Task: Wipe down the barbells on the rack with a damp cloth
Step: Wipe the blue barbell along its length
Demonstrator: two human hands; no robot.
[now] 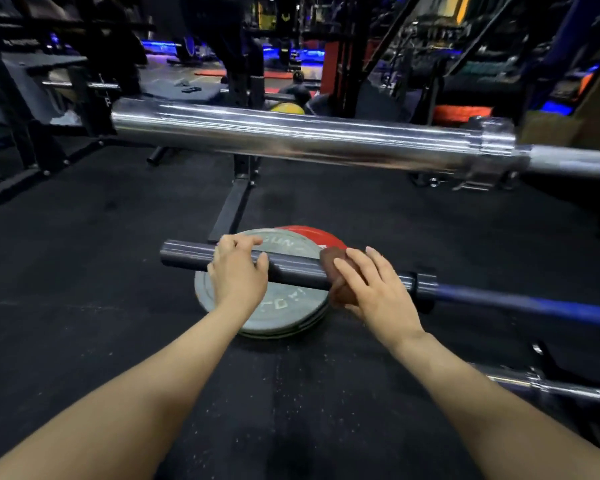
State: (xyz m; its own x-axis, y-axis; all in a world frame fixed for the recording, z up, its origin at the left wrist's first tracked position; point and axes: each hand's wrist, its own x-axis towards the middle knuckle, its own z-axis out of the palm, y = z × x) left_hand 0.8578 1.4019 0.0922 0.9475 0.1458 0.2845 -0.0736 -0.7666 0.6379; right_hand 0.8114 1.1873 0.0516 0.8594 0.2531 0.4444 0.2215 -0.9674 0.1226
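From my feed, the left hand [238, 273] rests on the dark barbell sleeve [243, 263] near its free end, fingers relaxed and draped over the top, the thumb toward me, not clearly curled round it. The sleeve runs from left to right across the middle of the view, tilting slightly down toward the right, and it looks dark grey with a dull sheen. Just right of that hand there is a bare stretch of sleeve, and then the right hand [369, 285] presses a brown cloth [336, 271] against the sleeve, fingers mostly straight over the top while the cloth wraps round the bar under the palm. I cannot tell whether the thumb closes under it. The cloth looks bunched and dark reddish-brown. Past the right hand sits the collar [425, 284], and beyond it the blue shaft [520, 304] runs off to the right edge.

Under the sleeve, on the black rubber floor [84, 306], I see a stack of grey weight plates [278, 317] with a red plate [321, 237] behind it. Above and farther away a chrome barbell sleeve [291, 136] spans the view, bright and reflective, joined to its shaft at the right. Another chrome bar [548, 384] shows low at the right edge.
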